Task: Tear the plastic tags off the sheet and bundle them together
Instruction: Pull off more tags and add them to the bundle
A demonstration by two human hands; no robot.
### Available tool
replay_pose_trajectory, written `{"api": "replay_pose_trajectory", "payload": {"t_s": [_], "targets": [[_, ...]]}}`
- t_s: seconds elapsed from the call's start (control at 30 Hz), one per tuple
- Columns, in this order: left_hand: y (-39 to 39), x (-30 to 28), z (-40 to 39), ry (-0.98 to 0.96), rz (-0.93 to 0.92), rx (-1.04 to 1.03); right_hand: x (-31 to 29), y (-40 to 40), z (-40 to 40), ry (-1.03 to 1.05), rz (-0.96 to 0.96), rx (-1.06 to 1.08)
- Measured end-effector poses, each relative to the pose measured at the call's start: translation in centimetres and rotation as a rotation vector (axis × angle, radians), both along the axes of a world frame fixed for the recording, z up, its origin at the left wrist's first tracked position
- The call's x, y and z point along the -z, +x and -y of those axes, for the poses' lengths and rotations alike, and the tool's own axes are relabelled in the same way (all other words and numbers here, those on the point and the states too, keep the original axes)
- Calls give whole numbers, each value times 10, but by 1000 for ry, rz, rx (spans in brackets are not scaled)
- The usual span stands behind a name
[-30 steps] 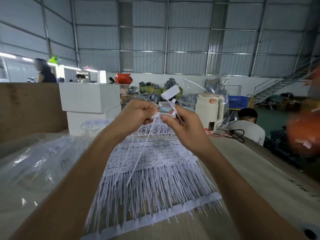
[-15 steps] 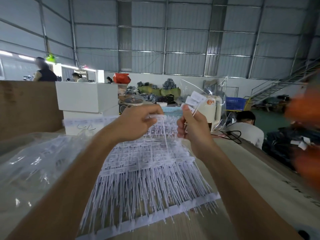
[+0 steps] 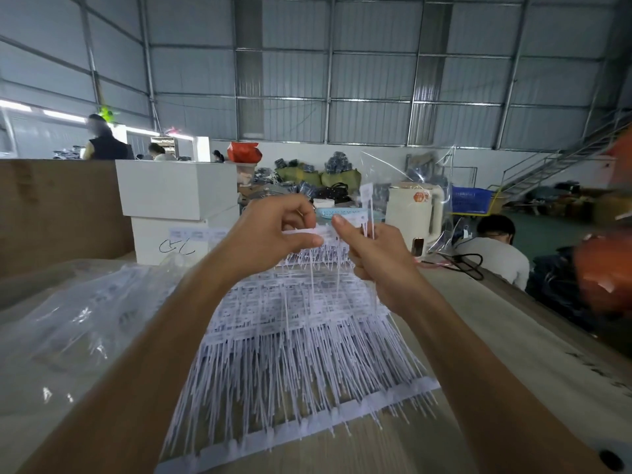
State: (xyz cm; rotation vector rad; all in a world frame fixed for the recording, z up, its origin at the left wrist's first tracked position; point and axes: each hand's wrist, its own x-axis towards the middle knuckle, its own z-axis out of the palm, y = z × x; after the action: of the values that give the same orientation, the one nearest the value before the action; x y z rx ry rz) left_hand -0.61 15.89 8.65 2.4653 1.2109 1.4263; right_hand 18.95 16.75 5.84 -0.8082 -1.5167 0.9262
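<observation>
A big sheet of white plastic tags (image 3: 294, 354) lies on the wooden table, its long thin tails fanned toward me. My left hand (image 3: 273, 234) pinches the raised top strip of the sheet (image 3: 321, 234) between thumb and fingers. My right hand (image 3: 376, 258) meets it there, thumb on the same strip, while its curled fingers hold a small bundle of torn-off tags (image 3: 367, 206) that sticks up above the hand, tails hanging below.
Clear plastic bags (image 3: 78, 323) lie on the table's left. White boxes (image 3: 178, 200) stand behind them, and a cream kettle (image 3: 413, 217) with a black cord at the back right. A seated person (image 3: 496, 248) is beyond the table's right edge. A blurred orange object (image 3: 605, 268) sits far right.
My right hand, which had pulled away to the right with the torn tags, has come back to the sheet's top strip beside my left hand. The left hand keeps its hold.
</observation>
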Motion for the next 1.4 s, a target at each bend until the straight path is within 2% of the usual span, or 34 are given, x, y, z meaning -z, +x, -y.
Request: {"api": "replay_pose_trajectory", "payload": {"t_s": [0.13, 0.3, 0.43, 0.57, 0.83, 0.93, 1.1, 1.23, 1.3, 1.4], "targets": [[7, 3, -3, 146, -104, -30, 4, -2, 1, -160, 75, -56], [10, 8, -5, 267, -321, -164, 6, -7, -4, -322, -25, -130], [8, 9, -4, 347, -298, -289, 3, -6, -7, -348, -121, -178], [7, 3, -2, 188, -214, -219, 0, -4, -7, -340, -186, -208], [6, 4, -3, 92, -153, -176, -1, -5, -4, -213, -118, -138], [6, 4, -3, 35, -108, -146, -1, -7, -3, -60, -8, -25], [0, -5, 2, 22, -22, -117, -3, -10, 4, 194, 106, -68], [-6, -5, 6, -118, -56, -95, -11, -5, 7, 403, 347, 229], [-10, -5, 7, -191, -57, -60, -17, 5, 7, 374, 307, 295], [-12, -7, 9, -194, -25, -45, -21, 18, 5, 249, 170, 267]]}}
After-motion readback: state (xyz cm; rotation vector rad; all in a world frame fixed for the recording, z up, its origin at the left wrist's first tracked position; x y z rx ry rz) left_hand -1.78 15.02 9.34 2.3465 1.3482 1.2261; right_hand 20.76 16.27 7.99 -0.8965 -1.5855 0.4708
